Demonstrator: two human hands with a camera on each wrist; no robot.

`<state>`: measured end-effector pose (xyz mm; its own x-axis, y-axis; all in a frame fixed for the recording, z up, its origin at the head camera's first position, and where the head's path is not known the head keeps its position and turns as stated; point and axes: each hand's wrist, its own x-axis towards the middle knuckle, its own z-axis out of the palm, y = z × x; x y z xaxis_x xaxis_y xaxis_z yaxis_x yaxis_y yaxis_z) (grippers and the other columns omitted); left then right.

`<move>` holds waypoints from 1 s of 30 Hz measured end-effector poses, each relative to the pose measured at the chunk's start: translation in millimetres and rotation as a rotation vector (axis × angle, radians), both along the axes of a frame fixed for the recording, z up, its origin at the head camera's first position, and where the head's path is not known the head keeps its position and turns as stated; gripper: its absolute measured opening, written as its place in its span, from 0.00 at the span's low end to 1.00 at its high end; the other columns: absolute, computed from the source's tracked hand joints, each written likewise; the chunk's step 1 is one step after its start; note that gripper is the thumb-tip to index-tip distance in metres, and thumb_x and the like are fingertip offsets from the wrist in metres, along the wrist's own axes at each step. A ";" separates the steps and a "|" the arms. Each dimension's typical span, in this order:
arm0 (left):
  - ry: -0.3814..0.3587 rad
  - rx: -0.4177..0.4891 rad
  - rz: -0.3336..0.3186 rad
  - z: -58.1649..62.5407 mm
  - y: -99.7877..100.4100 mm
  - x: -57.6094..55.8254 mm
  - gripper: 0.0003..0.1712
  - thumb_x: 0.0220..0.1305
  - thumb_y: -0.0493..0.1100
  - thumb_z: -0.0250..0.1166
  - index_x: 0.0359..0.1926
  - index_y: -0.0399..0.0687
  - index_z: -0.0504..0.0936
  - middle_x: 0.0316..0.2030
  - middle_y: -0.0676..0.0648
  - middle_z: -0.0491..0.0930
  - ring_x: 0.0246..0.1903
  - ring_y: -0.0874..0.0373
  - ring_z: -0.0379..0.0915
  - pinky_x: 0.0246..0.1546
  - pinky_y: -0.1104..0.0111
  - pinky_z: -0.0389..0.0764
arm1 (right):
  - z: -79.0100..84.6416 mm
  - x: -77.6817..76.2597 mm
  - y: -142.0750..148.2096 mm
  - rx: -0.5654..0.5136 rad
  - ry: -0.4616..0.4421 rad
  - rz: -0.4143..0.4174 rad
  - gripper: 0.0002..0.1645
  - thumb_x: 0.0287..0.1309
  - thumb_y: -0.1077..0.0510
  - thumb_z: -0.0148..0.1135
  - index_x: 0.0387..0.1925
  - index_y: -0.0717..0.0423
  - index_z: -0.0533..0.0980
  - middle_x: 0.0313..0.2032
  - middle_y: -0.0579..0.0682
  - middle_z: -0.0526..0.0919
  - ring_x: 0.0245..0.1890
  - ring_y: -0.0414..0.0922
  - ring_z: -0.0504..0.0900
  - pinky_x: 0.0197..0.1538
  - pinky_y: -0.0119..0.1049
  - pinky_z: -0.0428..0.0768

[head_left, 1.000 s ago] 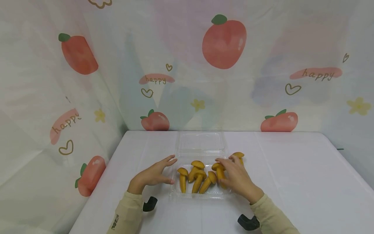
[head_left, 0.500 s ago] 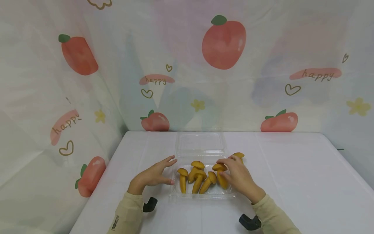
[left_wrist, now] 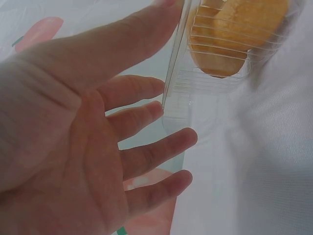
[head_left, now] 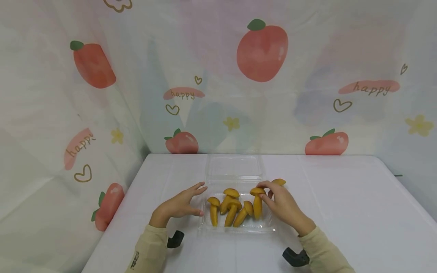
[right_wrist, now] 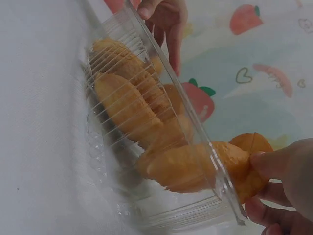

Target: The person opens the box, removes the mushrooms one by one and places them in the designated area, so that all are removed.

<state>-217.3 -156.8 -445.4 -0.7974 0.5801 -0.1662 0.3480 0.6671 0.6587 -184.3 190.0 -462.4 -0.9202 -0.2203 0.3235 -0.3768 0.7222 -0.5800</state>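
A clear plastic clamshell box [head_left: 235,229] lies open on the white table with several yellow-brown mushrooms in its base. My right hand [head_left: 285,203] pinches the cap of the rightmost mushroom [head_left: 258,207] between thumb and fingers. In the right wrist view this mushroom [right_wrist: 195,166] reaches down past the rim, its stem inside the box. At the box's left side, my left hand [head_left: 179,203] has its fingers spread and holds nothing. The left wrist view shows the left hand [left_wrist: 98,132] with its fingertips right by the box wall [left_wrist: 172,63].
One more mushroom [head_left: 280,182] lies outside the box, partly hidden behind the right hand. The transparent lid [head_left: 235,167] is folded back towards the patterned backdrop [head_left: 218,76]. A black wrist mount [head_left: 175,239] sits by the left sleeve, another black mount [head_left: 295,257] by the right.
My right hand has moved slightly right, its fingers now round the mushroom's cap. That mushroom has tipped more upright, its cap shifting right. The left hand stays in place.
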 end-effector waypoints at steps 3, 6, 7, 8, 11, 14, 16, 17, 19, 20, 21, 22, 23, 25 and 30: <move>0.005 -0.003 -0.006 -0.7 -0.5 -0.3 0.51 0.59 0.45 0.75 0.78 0.42 0.59 0.80 0.41 0.49 0.79 0.38 0.47 0.74 0.38 0.56 | 2.4 -0.7 2.2 -0.058 -0.031 0.023 0.16 0.62 0.66 0.66 0.51 0.58 0.78 0.49 0.56 0.86 0.27 0.37 0.75 0.28 0.27 0.74; 0.005 -0.001 -0.009 -0.8 -0.6 -0.2 0.51 0.59 0.44 0.75 0.78 0.42 0.59 0.80 0.40 0.49 0.79 0.37 0.47 0.74 0.38 0.56 | 5.2 -0.6 4.9 -0.107 -0.044 0.040 0.16 0.64 0.68 0.63 0.53 0.58 0.76 0.50 0.59 0.85 0.28 0.39 0.79 0.29 0.27 0.77; 0.005 -0.001 -0.009 -0.7 -0.5 -0.1 0.51 0.59 0.44 0.75 0.78 0.42 0.59 0.80 0.40 0.49 0.79 0.37 0.47 0.74 0.38 0.56 | 6.1 -0.6 6.1 -0.122 -0.047 0.045 0.17 0.64 0.69 0.62 0.53 0.59 0.76 0.50 0.59 0.85 0.29 0.41 0.81 0.29 0.28 0.77; 0.004 0.000 -0.007 -0.4 -0.5 0.1 0.51 0.59 0.44 0.75 0.78 0.41 0.59 0.80 0.39 0.49 0.79 0.37 0.47 0.74 0.38 0.56 | 7.1 -0.5 7.0 -0.139 -0.051 0.049 0.17 0.64 0.70 0.62 0.54 0.59 0.75 0.50 0.60 0.85 0.29 0.43 0.83 0.30 0.28 0.78; 0.002 -0.003 -0.003 0.6 0.2 0.9 0.50 0.59 0.44 0.75 0.78 0.42 0.59 0.80 0.40 0.49 0.79 0.38 0.47 0.74 0.38 0.56 | 9.5 -0.8 9.9 -0.182 -0.068 0.066 0.19 0.66 0.71 0.59 0.57 0.60 0.73 0.50 0.62 0.83 0.30 0.50 0.86 0.33 0.29 0.81; 0.007 -0.009 0.002 2.1 0.5 1.8 0.50 0.59 0.44 0.75 0.77 0.43 0.60 0.80 0.40 0.50 0.78 0.37 0.48 0.74 0.38 0.57 | 11.5 -1.6 11.5 -0.222 -0.085 0.086 0.22 0.68 0.73 0.55 0.61 0.61 0.72 0.52 0.63 0.82 0.31 0.51 0.87 0.36 0.31 0.83; 0.009 -0.013 0.002 2.7 0.5 2.2 0.50 0.58 0.44 0.76 0.77 0.42 0.60 0.80 0.40 0.50 0.78 0.37 0.48 0.74 0.38 0.57 | 12.6 -1.8 12.6 -0.241 -0.087 0.096 0.23 0.68 0.73 0.54 0.63 0.62 0.72 0.52 0.63 0.82 0.32 0.49 0.87 0.35 0.31 0.83; 0.010 -0.016 0.002 2.9 0.6 2.2 0.50 0.58 0.44 0.76 0.77 0.43 0.60 0.80 0.40 0.50 0.78 0.37 0.48 0.74 0.38 0.57 | 13.1 -1.9 13.2 -0.250 -0.085 0.097 0.23 0.69 0.73 0.53 0.63 0.62 0.72 0.51 0.63 0.83 0.32 0.48 0.87 0.35 0.31 0.83; 0.011 -0.017 0.004 2.8 0.7 2.0 0.50 0.59 0.44 0.76 0.77 0.42 0.60 0.80 0.40 0.50 0.78 0.37 0.48 0.74 0.38 0.57 | 13.8 -2.1 14.2 -0.267 -0.080 0.098 0.22 0.70 0.72 0.51 0.62 0.61 0.73 0.50 0.63 0.84 0.33 0.44 0.85 0.33 0.30 0.81; 0.011 -0.016 0.004 2.7 0.7 1.9 0.50 0.59 0.44 0.75 0.77 0.43 0.60 0.80 0.40 0.50 0.79 0.37 0.48 0.74 0.38 0.57 | 14.1 -2.3 14.8 -0.277 -0.077 0.104 0.21 0.71 0.71 0.51 0.62 0.61 0.73 0.50 0.63 0.84 0.33 0.42 0.84 0.33 0.30 0.81; 0.009 -0.017 0.004 2.6 0.8 1.7 0.50 0.59 0.44 0.75 0.78 0.43 0.59 0.80 0.40 0.49 0.79 0.38 0.47 0.74 0.38 0.56 | 14.3 -2.6 15.4 -0.290 -0.077 0.112 0.20 0.71 0.71 0.50 0.61 0.61 0.74 0.50 0.63 0.84 0.33 0.40 0.83 0.32 0.31 0.82; 0.014 -0.017 0.001 2.3 0.7 1.5 0.51 0.59 0.44 0.75 0.77 0.43 0.59 0.80 0.40 0.50 0.78 0.37 0.47 0.74 0.38 0.56 | 14.3 -3.1 16.1 -0.308 -0.081 0.124 0.20 0.72 0.71 0.49 0.61 0.61 0.74 0.49 0.63 0.83 0.33 0.38 0.81 0.32 0.31 0.82; 0.012 -0.017 0.003 2.4 0.7 1.5 0.50 0.59 0.44 0.75 0.78 0.43 0.59 0.80 0.40 0.49 0.79 0.38 0.47 0.74 0.38 0.56 | 14.6 -3.5 16.7 -0.328 -0.089 0.140 0.19 0.72 0.71 0.48 0.61 0.62 0.74 0.49 0.63 0.83 0.32 0.38 0.80 0.32 0.31 0.82; 0.013 -0.013 0.000 2.4 0.6 1.8 0.50 0.59 0.44 0.75 0.77 0.43 0.59 0.80 0.40 0.50 0.79 0.37 0.47 0.74 0.38 0.56 | 15.5 -3.6 18.1 -0.375 -0.117 0.178 0.19 0.72 0.71 0.47 0.60 0.63 0.72 0.48 0.64 0.83 0.31 0.37 0.78 0.32 0.32 0.82; 0.012 -0.012 -0.002 2.3 0.6 1.9 0.50 0.59 0.44 0.75 0.77 0.43 0.60 0.80 0.39 0.50 0.79 0.37 0.47 0.74 0.38 0.56 | 19.5 -2.9 20.6 -0.469 -0.180 0.243 0.19 0.71 0.69 0.49 0.61 0.65 0.69 0.51 0.64 0.78 0.35 0.36 0.80 0.34 0.31 0.82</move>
